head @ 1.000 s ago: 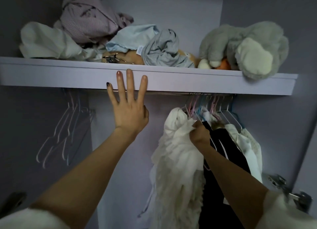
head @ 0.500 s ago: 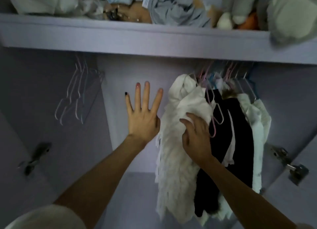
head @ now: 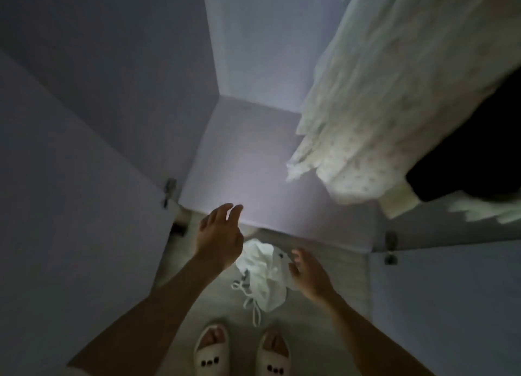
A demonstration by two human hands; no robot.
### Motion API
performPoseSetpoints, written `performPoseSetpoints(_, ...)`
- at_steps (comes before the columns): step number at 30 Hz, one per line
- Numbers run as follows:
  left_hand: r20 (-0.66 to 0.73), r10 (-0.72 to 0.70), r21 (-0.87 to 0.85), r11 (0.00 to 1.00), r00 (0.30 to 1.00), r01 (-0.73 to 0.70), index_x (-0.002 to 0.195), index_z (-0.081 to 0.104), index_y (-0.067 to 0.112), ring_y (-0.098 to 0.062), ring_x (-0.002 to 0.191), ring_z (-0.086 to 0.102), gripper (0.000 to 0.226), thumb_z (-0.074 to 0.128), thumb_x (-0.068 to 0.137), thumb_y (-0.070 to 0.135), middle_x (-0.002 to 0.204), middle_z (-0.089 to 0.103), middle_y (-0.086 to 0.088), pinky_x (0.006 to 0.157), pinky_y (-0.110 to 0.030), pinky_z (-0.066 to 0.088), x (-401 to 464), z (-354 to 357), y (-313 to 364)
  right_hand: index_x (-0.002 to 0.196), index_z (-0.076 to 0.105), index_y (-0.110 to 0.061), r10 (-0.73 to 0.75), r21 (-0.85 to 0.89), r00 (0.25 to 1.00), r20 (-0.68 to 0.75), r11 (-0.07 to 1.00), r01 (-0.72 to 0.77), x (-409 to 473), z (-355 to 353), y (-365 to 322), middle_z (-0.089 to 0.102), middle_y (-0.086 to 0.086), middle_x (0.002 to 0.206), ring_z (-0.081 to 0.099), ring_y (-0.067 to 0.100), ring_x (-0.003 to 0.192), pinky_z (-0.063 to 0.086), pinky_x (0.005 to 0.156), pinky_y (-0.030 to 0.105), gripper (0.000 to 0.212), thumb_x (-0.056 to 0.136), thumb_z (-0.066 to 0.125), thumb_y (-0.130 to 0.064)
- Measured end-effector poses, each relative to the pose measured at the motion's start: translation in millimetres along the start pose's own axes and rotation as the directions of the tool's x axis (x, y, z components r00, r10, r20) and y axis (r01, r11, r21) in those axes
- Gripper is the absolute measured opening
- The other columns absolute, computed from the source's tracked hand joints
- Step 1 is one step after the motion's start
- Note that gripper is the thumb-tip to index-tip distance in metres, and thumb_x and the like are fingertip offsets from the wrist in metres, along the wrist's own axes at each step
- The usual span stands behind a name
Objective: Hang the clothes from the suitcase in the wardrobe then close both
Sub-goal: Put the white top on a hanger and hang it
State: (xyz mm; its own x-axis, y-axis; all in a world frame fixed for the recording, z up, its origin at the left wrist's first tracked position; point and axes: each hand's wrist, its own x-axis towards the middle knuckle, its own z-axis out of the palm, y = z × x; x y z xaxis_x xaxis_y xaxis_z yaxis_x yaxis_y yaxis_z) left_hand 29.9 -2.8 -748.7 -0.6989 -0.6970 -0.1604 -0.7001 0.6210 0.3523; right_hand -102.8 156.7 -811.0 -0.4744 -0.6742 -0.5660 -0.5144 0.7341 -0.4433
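Crumpled white garment [head: 263, 280] on floor | left hand [head: 218, 236], right hand [head: 308, 274] grip released | floral dress [head: 380, 116] hanging

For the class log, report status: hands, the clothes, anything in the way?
Left hand open, right hand open, both empty. White garment lying on floor below wardrobe; floral dress hanging. Wardrobe doors open, nothing blocking.
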Motion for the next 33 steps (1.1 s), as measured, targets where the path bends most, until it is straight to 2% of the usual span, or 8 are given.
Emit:
performPoseSetpoints(4, 0.21, -0.16, -0.028, 0.985, 0.965, 0.169, 0.144, 0.027, 0.019, -0.021, 0.13, 0.038, 0.053, 0.043, 0.093, 0.019, 0.146, 0.031, -0.002, 0.104, -0.035, 0.034, -3.3, 118.4, -58.5, 0.142, 0.03, -0.009, 0.22, -0.003, 0.971, 0.089, 0.975, -0.221, 59.2, 109.2, 55.8, 0.04, 0.011, 0.143, 0.04, 0.024, 0.13, 0.034, 0.105, 0.03, 0.055, 0.094, 0.048, -0.029)
performPoseSetpoints(9, 0.358, -0.219, -0.114, 0.954, 0.908, 0.276, 0.145, 0.024, 0.02, -0.022, 0.128, 0.042, 0.053, 0.042, 0.095, 0.017, 0.147, 0.029, -0.004, 0.103, -0.035, 0.039, 1.6, 216.8, -112.9, 0.147, 0.003, -0.039, 0.179, -0.389, 0.963, 0.204, 0.917, -0.088, 125.7, 199.8, 85.9, 0.029, 0.011, 0.14, 0.041, 0.03, 0.121, 0.041, 0.093, 0.039, 0.064, 0.095, 0.041, -0.035)
performPoseSetpoints(14, 0.451, -0.248, -0.153, 0.925, 0.857, 0.348, 0.144, 0.025, 0.021, -0.023, 0.121, 0.049, 0.05, 0.04, 0.096, 0.017, 0.143, 0.036, -0.005, 0.096, -0.032, 0.04, 5.7, 245.0, -136.9, 0.128, 0.045, -0.015, 0.247, -0.553, 0.961, 0.122, 0.821, -0.14, 161.1, 221.9, 105.3, 0.049, 0.007, 0.13, 0.047, 0.024, 0.119, 0.043, 0.094, 0.036, 0.035, 0.097, 0.033, -0.022)
performPoseSetpoints(18, 0.537, -0.256, -0.164, 0.903, 0.804, 0.398, 0.138, 0.037, 0.02, -0.021, 0.12, 0.05, 0.042, 0.039, 0.096, 0.016, 0.136, 0.048, -0.005, 0.099, -0.031, 0.039, 3.3, 221.6, -128.7, 0.117, 0.057, -0.013, 0.079, -0.407, 0.996, 0.031, 0.912, -0.06, 141.3, 187.6, 77.7, 0.054, 0.006, 0.12, 0.051, 0.024, 0.114, 0.044, 0.086, 0.03, 0.041, 0.089, 0.038, -0.036)
performPoseSetpoints(23, 0.597, -0.147, -0.235, 0.908, 0.789, 0.347, 0.134, 0.042, 0.016, -0.02, 0.117, 0.053, 0.039, 0.042, 0.095, 0.016, 0.131, 0.054, -0.006, 0.099, -0.03, 0.041, 6.2, 117.8, -74.6, 0.09, 0.069, -0.009, -0.12, -0.241, 0.978, -0.173, 0.967, 0.076, 76.0, 71.2, -2.7, 0.059, 0.003, 0.109, 0.055, 0.02, 0.105, 0.046, 0.076, 0.027, 0.078, 0.06, 0.009, -0.048)
performPoseSetpoints(28, 0.541, -0.084, -0.316, 0.902, 0.837, 0.295, 0.137, 0.038, 0.018, -0.02, 0.121, 0.049, 0.047, 0.051, 0.092, 0.02, 0.136, 0.047, -0.006, 0.101, -0.028, 0.039, 4.9, -38.1, -17.8, 0.073, 0.063, 0.001, -0.098, 0.243, 0.952, -0.29, 0.955, 0.173, -2.2, -74.5, -99.5, 0.059, 0.008, 0.088, 0.058, 0.024, 0.078, 0.041, 0.068, 0.026, 0.057, 0.063, 0.031, -0.045)
performPoseSetpoints(30, 0.462, -0.034, -0.366, 0.903, 0.886, 0.226, 0.144, 0.026, 0.023, -0.02, 0.13, 0.04, 0.067, 0.061, 0.087, 0.024, 0.146, 0.033, -0.006, 0.105, -0.028, 0.034, 7.2, -102.3, -0.2, 0.075, 0.061, 0.003, -0.106, 0.438, 0.968, -0.226, 0.877, 0.199, -30.4, -138.6, -142.3, 0.058, 0.007, 0.074, 0.054, 0.018, 0.069, 0.037, 0.064, 0.026, 0.053, 0.059, 0.041, -0.044)
performPoseSetpoints(33, 0.294, 0.034, -0.422, 0.901, 0.955, 0.098, 0.148, 0.006, 0.03, -0.024, 0.142, 0.017, 0.098, 0.073, 0.077, 0.033, 0.156, 0.01, -0.002, 0.112, -0.038, 0.024, 12.6, -196.7, 25.0, 0.054, 0.046, -0.008, -0.196, 0.66, 0.971, -0.14, 0.712, 0.239, -73.7, -224.8, -204.4, 0.038, -0.003, 0.05, 0.035, 0.01, 0.051, 0.026, 0.054, 0.026, 0.021, 0.052, 0.053, -0.029)
